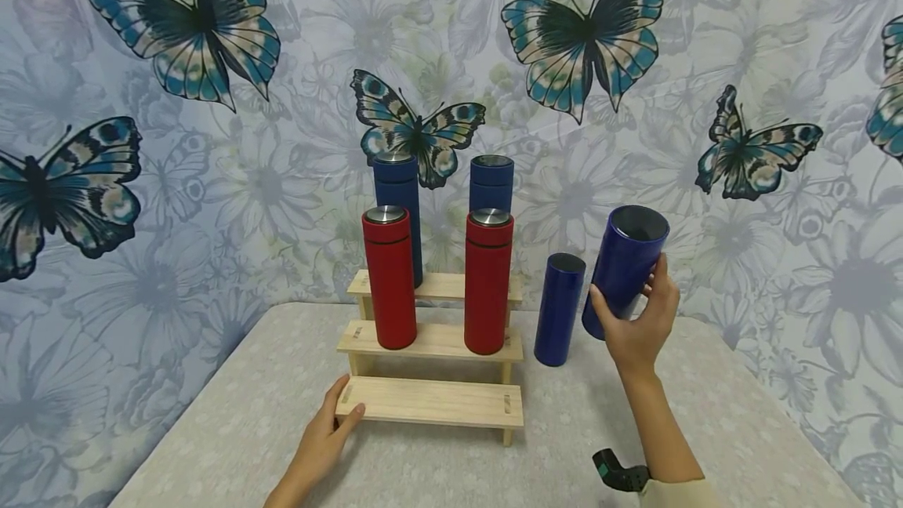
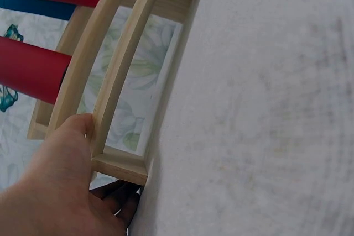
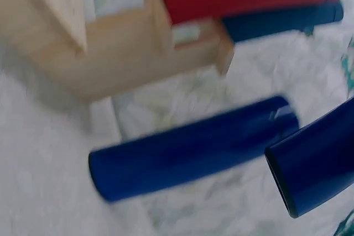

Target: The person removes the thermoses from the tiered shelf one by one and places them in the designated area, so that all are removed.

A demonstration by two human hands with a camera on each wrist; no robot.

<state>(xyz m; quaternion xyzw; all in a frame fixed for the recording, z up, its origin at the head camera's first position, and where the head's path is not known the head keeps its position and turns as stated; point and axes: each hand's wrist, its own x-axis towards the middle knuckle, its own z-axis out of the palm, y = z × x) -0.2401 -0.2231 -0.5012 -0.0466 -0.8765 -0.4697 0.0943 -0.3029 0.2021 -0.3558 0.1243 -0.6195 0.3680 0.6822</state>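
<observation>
My left hand (image 1: 320, 433) grips the left end of the lowest step of a three-tier wooden display stand (image 1: 437, 400), thumb on its top edge; in the left wrist view its other fingers reach round the end piece (image 2: 123, 168). My right hand (image 1: 640, 332) holds a glossy dark blue thermos flask (image 1: 624, 269), tilted and raised at the right, thumb on the near side. Its lower end (image 3: 310, 172) shows in the right wrist view, while the hand is out of that view. A second glossy blue flask (image 1: 560, 310) stands upright on the table between the held one and the stand.
On the stand's middle tier stand two red flasks, left (image 1: 393, 281) and right (image 1: 488, 284), with silver lids. Behind them, two matte blue flasks, left (image 1: 397, 186) and right (image 1: 491, 183), rise from the top tier. A butterfly-patterned backdrop (image 1: 296, 202) hangs behind the cloth-covered table (image 1: 261, 382).
</observation>
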